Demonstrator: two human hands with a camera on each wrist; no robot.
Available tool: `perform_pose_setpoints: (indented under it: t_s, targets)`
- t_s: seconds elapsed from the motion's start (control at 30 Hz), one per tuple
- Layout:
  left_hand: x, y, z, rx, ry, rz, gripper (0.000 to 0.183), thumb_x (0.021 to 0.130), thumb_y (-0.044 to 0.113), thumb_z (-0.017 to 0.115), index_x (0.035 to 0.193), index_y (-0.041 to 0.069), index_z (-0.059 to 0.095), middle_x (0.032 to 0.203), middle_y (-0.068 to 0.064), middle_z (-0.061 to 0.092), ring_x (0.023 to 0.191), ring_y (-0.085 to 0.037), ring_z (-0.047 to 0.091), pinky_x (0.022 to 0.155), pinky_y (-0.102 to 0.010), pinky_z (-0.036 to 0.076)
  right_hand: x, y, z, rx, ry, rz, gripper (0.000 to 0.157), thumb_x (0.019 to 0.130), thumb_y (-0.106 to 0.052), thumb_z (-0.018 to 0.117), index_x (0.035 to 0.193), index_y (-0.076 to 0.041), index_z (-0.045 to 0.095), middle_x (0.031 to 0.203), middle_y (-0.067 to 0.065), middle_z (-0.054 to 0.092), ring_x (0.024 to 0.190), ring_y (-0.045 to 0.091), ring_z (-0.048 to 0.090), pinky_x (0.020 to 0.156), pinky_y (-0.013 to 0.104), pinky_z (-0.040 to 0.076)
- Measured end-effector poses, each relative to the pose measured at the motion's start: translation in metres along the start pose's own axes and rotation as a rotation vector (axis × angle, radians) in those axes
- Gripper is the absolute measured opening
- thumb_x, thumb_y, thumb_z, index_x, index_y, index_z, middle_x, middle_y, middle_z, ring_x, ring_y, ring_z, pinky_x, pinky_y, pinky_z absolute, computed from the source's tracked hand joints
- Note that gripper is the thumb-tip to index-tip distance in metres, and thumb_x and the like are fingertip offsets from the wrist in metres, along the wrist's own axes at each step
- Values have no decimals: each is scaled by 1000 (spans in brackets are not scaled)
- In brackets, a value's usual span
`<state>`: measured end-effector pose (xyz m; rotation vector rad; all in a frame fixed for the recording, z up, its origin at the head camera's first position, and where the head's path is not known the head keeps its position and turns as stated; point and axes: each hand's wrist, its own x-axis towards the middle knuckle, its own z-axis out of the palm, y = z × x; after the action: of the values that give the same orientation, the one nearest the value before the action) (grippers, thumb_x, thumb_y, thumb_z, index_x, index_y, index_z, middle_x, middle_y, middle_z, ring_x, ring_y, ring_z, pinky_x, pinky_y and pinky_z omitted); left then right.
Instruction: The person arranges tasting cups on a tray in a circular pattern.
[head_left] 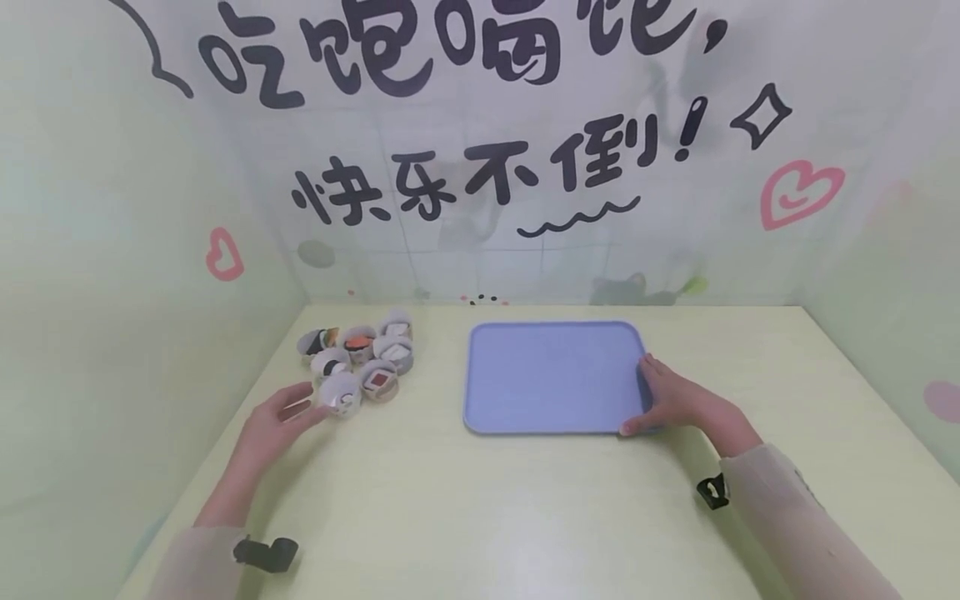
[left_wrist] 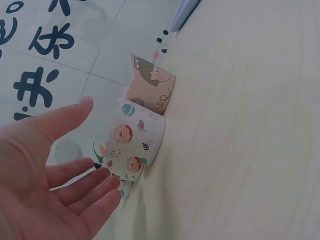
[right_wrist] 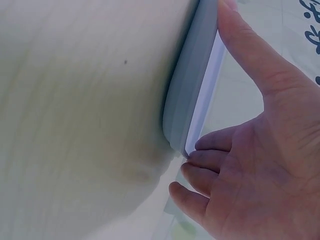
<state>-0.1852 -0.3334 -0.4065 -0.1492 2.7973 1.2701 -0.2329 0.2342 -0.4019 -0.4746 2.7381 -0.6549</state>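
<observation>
My left hand [head_left: 272, 425] is at the left, fingers apart and loosely bent, thumb tip right at the nearest paper cup [head_left: 340, 395]. This cup belongs to a cluster of several small cups holding pieces that look like sushi. In the left wrist view, a white cup [left_wrist: 140, 132] printed with doughnuts stands beside a tan cup [left_wrist: 155, 85] with a cartoon face; the palm faces them with nothing in it. A blue rectangular tray [head_left: 555, 379] lies flat, and my right hand [head_left: 675, 402] spans its right end. The thumb and fingertips touch the tray rim [right_wrist: 197, 100], fingers only slightly bent.
The pale wooden table [head_left: 480, 500] runs back to a printed curtain [head_left: 465, 267] with black lettering and pink hearts. Similar curtains enclose the left and right sides. Dark wrist cameras, including one at the left sleeve [head_left: 198, 562], hang below each forearm.
</observation>
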Motion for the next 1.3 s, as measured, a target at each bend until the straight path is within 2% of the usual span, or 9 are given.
perform_pose_setpoints:
  t_s: [0.27,0.43,0.8,1.3]
  targets:
    - [7,0,9,-21,-42,6,80,96,40,65,152,-5,31,150,-29,44,138,-44,45,114,-55,41,0,1,2,-19,12,-5,129,69,-45,89,146,25,13,154,47,8,144,60,12,120,67,18]
    - [9,0,14,-26,-32,14,78,96,33,67,151,-7,29,151,-31,41,138,-45,45,112,-54,43,1,2,2,-26,9,-1,130,69,-47,88,146,24,12,154,47,8,145,59,12,120,66,18]
    - [22,-2,22,-58,-25,-42,85,94,30,70,152,-10,22,151,-35,36,138,-47,43,110,-50,46,2,3,3,-23,23,-2,128,69,-45,89,147,24,13,154,46,9,145,59,13,120,65,18]
    - [27,1,29,-47,12,-82,83,92,23,71,150,-11,23,151,-37,34,137,-50,42,112,-54,43,1,3,3,-27,29,-8,127,69,-44,88,146,25,14,153,47,11,144,59,14,120,65,20]
